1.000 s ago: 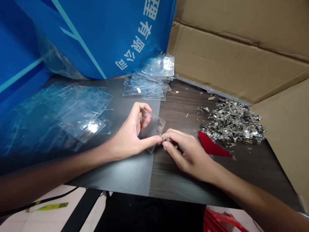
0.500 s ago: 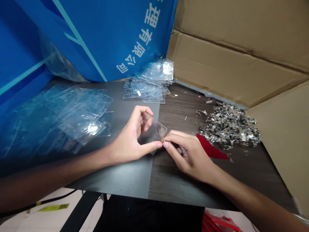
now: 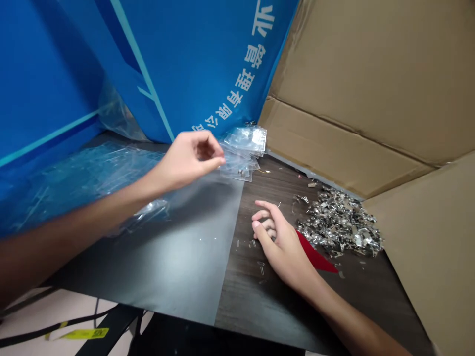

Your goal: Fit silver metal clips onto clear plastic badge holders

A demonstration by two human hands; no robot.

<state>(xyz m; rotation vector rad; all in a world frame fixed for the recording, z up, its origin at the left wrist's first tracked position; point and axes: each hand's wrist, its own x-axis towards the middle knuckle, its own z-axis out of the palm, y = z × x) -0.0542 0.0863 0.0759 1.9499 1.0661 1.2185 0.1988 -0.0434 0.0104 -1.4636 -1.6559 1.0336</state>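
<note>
My left hand (image 3: pixel 196 155) is over the near side of the back stack of clear plastic badge holders (image 3: pixel 245 138). Its thumb and fingertips pinch together at the edge of a clear plastic badge holder (image 3: pixel 233 170); a small metal clip (image 3: pixel 242 172) shows beside it. Where that holder ends and the stack begins is hard to make out. Above the dark wooden tabletop, my right hand (image 3: pixel 276 237) is open, fingers loosely bent and apart, with nothing visible in it. To its right lies a heap of small metal clips (image 3: pixel 341 222).
A spread pile of clear plastic sleeves (image 3: pixel 111 163) lies at the left, partly behind my left forearm. A red triangular piece (image 3: pixel 315 254) sits by my right wrist. Cardboard walls (image 3: pixel 352 143) and a blue printed sheet (image 3: pixel 208 59) border the table. Plastic scraps (image 3: pixel 261 268) lie near my right hand.
My left hand has moved up and away to the back stack with the badge holder. My right hand has let go of the badge holder and opened. The view has shifted.
</note>
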